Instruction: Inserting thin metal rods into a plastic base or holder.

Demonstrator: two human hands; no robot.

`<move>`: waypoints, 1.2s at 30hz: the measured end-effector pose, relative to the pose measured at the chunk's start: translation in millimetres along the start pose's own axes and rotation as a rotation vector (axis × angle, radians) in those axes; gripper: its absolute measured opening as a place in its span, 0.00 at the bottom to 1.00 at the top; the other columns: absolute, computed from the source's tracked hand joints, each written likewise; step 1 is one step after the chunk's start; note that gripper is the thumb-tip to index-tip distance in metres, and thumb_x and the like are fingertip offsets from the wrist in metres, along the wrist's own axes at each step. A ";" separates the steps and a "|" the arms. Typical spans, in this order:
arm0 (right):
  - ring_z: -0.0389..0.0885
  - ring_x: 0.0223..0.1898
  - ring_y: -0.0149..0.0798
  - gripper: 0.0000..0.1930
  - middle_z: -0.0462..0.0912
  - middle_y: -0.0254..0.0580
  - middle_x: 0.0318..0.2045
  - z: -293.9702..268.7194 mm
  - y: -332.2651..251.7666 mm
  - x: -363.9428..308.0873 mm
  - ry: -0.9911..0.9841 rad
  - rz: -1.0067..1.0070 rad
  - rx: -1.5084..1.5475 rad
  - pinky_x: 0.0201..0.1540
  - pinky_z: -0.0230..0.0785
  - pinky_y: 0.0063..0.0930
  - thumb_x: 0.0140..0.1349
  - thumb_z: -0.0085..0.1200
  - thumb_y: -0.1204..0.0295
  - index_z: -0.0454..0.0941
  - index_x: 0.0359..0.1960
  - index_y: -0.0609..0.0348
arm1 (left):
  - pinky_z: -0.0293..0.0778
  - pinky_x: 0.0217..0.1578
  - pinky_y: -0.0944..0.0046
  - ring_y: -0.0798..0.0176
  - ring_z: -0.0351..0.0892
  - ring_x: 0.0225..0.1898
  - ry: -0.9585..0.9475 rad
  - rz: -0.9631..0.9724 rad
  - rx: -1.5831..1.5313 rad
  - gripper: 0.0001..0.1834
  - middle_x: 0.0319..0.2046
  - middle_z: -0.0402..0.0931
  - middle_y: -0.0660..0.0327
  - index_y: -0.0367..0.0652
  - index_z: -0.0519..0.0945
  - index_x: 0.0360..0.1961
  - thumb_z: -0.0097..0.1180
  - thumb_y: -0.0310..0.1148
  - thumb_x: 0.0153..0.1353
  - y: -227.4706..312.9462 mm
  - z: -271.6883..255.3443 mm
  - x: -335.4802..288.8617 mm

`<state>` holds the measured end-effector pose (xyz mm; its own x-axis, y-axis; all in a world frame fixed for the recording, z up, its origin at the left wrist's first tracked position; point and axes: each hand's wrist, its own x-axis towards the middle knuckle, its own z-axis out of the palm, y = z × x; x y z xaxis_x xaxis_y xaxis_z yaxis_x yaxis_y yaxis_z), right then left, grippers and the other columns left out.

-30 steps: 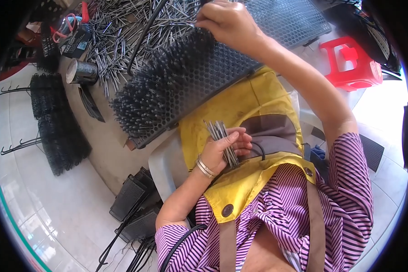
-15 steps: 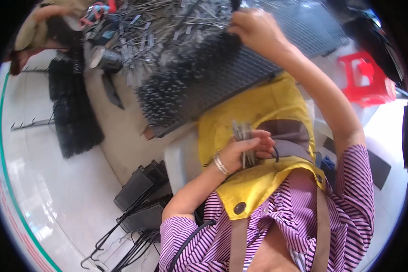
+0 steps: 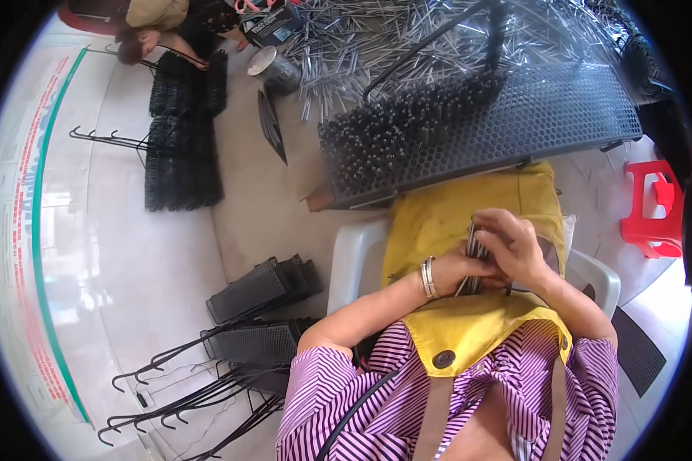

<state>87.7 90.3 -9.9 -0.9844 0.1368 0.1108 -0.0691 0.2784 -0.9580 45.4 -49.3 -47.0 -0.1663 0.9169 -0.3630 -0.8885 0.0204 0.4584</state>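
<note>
Pale floor tiles [image 3: 131,253] spread beneath a cluttered workspace where a person in a purple striped shirt [image 3: 438,407] and yellow apron [image 3: 469,223] sits on a white plastic chair [image 3: 354,261]. Both hands meet over the lap: the left hand [image 3: 457,270] (silver bangles at the wrist) is clamped around a bundle of thin metal pins [image 3: 473,261], while the right hand [image 3: 515,242] closes over the top of the same bundle. Just ahead, a dark perforated tray [image 3: 546,115] is partly filled with upright pins, and loose metal pins [image 3: 377,38] lie heaped beyond it beside a metal can [image 3: 273,69]. Black wire racks [image 3: 181,131] rest on the floor to the left; a red stool [image 3: 653,203] stands to the right.
</note>
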 end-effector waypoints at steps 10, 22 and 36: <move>0.77 0.33 0.31 0.17 0.79 0.46 0.33 0.9 11.0 -5.7 0.165 0.331 0.486 0.36 0.70 0.22 0.48 0.55 0.79 0.69 0.42 0.67 | 0.74 0.33 0.67 0.64 0.77 0.29 0.289 0.173 0.358 0.08 0.27 0.77 0.55 0.33 0.75 0.34 0.52 0.25 0.52 1.9 1.8 -8.4; 0.74 0.23 0.28 0.06 0.77 0.41 0.23 -2.3 24.3 -8.7 -0.058 0.546 0.628 0.24 0.68 0.19 0.50 0.54 0.78 0.73 0.29 0.70 | 0.76 0.29 0.66 0.61 0.78 0.26 0.373 0.113 0.274 0.10 0.28 0.77 0.54 0.34 0.73 0.38 0.52 0.25 0.54 3.9 3.3 -7.5; 0.78 0.34 0.42 0.05 0.77 0.47 0.31 -72.9 35.3 92.6 0.174 0.123 1.123 0.38 0.73 0.38 0.54 0.51 0.77 0.71 0.32 0.66 | 0.73 0.42 0.56 0.53 0.75 0.40 0.353 0.221 0.001 0.15 0.40 0.72 0.48 0.32 0.70 0.41 0.47 0.34 0.58 7.5 -18.6 -11.1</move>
<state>5.9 182.1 -14.2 -0.9648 0.2585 -0.0484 -0.1658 -0.7408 -0.6509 32.6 -66.8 -54.5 -0.4893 0.7060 -0.5120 -0.8147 -0.1605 0.5572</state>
